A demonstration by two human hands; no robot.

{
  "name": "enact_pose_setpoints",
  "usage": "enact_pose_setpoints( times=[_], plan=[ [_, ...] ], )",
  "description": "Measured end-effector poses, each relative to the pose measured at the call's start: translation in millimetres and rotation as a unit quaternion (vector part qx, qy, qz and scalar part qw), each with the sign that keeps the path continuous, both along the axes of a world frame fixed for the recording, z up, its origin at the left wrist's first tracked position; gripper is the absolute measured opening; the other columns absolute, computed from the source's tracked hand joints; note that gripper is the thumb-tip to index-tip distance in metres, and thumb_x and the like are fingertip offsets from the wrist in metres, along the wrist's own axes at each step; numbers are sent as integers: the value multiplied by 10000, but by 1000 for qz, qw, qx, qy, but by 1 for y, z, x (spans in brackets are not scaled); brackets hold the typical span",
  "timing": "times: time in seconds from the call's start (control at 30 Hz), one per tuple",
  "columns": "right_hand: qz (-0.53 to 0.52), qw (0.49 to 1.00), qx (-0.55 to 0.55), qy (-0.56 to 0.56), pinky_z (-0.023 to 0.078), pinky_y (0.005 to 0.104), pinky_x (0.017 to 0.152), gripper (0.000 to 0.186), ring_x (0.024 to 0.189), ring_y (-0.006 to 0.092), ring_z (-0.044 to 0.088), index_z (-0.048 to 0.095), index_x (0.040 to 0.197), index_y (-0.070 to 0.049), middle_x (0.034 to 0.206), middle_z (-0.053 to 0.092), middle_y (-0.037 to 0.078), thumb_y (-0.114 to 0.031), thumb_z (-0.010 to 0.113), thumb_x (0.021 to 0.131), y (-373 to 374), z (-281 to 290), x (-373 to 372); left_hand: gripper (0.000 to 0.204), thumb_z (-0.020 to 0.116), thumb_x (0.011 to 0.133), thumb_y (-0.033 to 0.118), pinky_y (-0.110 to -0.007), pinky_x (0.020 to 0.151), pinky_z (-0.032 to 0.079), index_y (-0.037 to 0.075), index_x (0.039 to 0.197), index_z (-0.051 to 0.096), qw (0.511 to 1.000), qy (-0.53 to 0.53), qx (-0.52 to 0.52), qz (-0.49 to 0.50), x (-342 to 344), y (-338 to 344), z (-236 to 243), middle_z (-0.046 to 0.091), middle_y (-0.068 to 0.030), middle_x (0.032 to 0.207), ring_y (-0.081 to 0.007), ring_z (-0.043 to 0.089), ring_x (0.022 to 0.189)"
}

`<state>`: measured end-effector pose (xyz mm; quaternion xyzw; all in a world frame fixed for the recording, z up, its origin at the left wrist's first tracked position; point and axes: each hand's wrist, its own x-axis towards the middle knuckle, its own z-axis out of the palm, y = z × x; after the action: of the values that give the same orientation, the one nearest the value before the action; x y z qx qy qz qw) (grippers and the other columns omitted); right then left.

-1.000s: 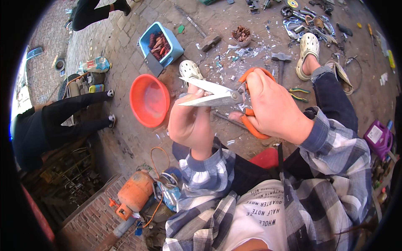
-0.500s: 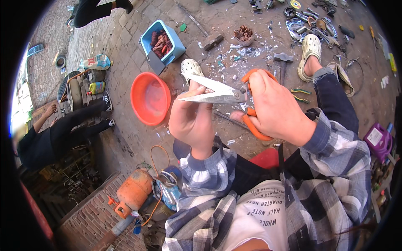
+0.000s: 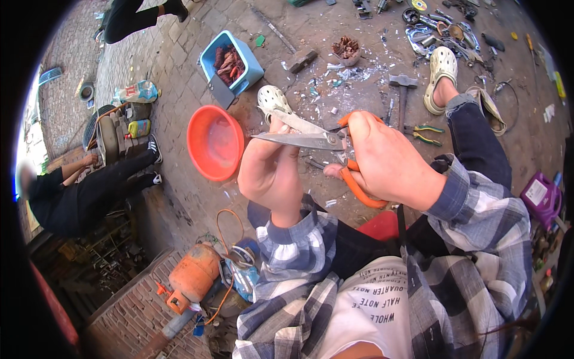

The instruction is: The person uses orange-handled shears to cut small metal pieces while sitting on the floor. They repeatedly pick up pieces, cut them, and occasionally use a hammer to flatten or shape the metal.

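Observation:
Large metal scissors [image 3: 305,137] with orange handles are in my right hand [image 3: 388,161], whose fingers wrap round the grips. Their two blades lie partly apart and point left, across my left hand [image 3: 269,167]. The fingers of my left hand are bent together behind the blades, and what they hold there is mostly hidden. Below and beyond the hands are my cream clog [image 3: 272,99], a hammer [image 3: 403,81] and pliers with green-and-yellow handles [image 3: 424,134] on the paved ground [image 3: 329,84].
An orange-red basin [image 3: 215,143] and blue bin of dark scraps [image 3: 245,63] stand left of my feet. Metal parts [image 3: 442,36] lie upper right, a purple jug [image 3: 541,197] at right, an orange cylinder [image 3: 194,272] lower left. Two other people [image 3: 89,197] are at the left and top.
My right hand and the scissor handles have shifted slightly down, and the blade gap has narrowed a little. The person at left has moved an arm and shifted their legs.

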<state>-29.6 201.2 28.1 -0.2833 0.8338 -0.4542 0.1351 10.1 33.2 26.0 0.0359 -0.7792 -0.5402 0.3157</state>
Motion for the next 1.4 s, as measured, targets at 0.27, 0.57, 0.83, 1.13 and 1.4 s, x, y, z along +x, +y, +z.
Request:
enact_pose_setpoints(
  times=[0.27,0.57,0.83,1.13,1.4],
  plan=[
    [-20,999,13,33,497,398,683,541,764,389,600,455,965,98,871,550,248,-330,711,755,-3,-3,1,204,641,728,-181,-282,780,501,-84,904,607,1000,14,1,2,-1,3,4,662,-175,935,-168,623,857],
    [-17,1000,-1,9,507,391,671,557,754,361,615,467,1000,86,834,571,207,-329,731,738,-5,-2,3,220,652,718,-184,-306,793,504,-76,905,611,999,29,10,14,-2,4,1,652,-148,898,-191,631,848],
    [-40,999,-7,30,506,397,662,555,825,349,605,464,988,49,880,572,190,-360,735,728,-6,-1,0,238,660,710,-185,-300,756,511,-69,913,618,997,67,-39,20,-4,2,1,649,-157,881,-192,636,809],
    [-13,1000,-28,-4,498,412,641,513,747,380,607,449,932,56,805,579,202,-350,713,761,-9,-4,2,246,647,722,-190,-285,737,516,-61,930,619,996,77,-39,27,-3,2,-1,645,-147,890,-173,631,799],
    [-40,998,-17,39,488,411,720,570,883,362,583,457,1029,68,926,565,203,-347,724,743,-8,4,-3,248,643,721,-191,-320,788,516,-64,931,608,994,80,-67,33,-4,3,-1,649,-168,920,-217,642,841]
  ],
)
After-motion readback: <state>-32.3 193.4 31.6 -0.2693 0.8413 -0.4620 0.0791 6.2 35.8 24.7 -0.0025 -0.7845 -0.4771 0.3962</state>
